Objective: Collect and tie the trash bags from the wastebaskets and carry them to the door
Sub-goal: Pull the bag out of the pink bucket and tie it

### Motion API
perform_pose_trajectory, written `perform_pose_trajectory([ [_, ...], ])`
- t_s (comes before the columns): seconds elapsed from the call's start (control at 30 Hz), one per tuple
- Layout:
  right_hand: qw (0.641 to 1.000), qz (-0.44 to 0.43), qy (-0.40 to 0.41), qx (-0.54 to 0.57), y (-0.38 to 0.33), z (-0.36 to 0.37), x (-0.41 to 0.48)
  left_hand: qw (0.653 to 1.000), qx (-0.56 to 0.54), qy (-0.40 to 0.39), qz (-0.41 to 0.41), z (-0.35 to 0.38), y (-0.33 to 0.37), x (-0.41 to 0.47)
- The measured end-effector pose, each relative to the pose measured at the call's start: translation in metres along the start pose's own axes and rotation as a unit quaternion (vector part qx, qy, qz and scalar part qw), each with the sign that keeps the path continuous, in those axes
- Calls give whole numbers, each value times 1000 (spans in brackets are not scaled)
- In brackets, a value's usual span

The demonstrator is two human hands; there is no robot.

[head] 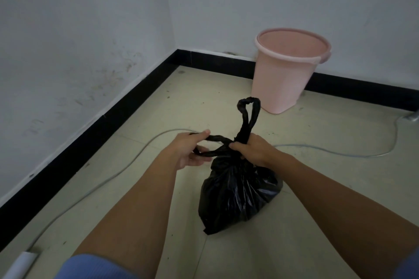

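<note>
Trash bag (238, 195) tying in hand | left hand (192, 149) curls round one handle loop (217, 137), stretched sideways | right hand (251, 149) pinches neck under upright loop (248, 111) | bag sits on floor (328, 188) near pink wastebasket (288, 75) | next likely needs firm knot pull

Bare left forearm (136, 210) showing from wrist to past the elbow, short light-blue sleeve of finely ribbed fabric (95, 267) at its upper end, right forearm (335, 192) likewise bare, sliver of matching light-blue sleeve (412, 267) at the lower right corner, left grip (190, 149) and right grip (254, 149) both bare
</note>
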State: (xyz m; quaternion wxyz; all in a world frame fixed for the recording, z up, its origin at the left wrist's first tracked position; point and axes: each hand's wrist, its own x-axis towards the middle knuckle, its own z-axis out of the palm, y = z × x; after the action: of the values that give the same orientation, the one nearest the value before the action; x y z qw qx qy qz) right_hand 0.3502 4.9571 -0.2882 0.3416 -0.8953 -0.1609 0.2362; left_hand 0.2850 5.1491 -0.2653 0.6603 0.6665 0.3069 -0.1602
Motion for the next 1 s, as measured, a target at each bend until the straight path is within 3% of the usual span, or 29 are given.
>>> perform_pose_trajectory([
  [0.07, 999, 16, 6, 46, 0, 2, -1, 997, -80, -14, 15, -1, -1, 3],
  [0.23, 983, 107, -25, 147, 5, -8, -2, 971, -216, 66, 78, -8, 4, 14],
  [0.33, 930, 169, -84, 315, 8, -18, -3, 958, -269, 63, 81, -6, -1, 15],
  [0.43, 868, 190, -111, 444, 12, -24, -3, 992, -98, -7, 82, 7, -8, 11],
  [0.53, 848, 174, -131, 484, 10, -27, -3, 989, 66, -83, 100, 27, -13, 8],
  [0.63, 837, 156, -157, 500, 9, -32, -5, 981, 128, -48, 141, 31, -16, 14],
  [0.8, 855, 111, -169, 477, 4, -35, -9, 986, 108, -21, 125, 26, -19, 16],
  [0.9, 914, 84, -107, 381, 3, -34, -4, 986, 113, -5, 120, 24, -14, 15],
  [1.0, 969, 46, 5, 241, 8, -29, 3, 984, 127, -5, 127, 23, -10, 16],
])
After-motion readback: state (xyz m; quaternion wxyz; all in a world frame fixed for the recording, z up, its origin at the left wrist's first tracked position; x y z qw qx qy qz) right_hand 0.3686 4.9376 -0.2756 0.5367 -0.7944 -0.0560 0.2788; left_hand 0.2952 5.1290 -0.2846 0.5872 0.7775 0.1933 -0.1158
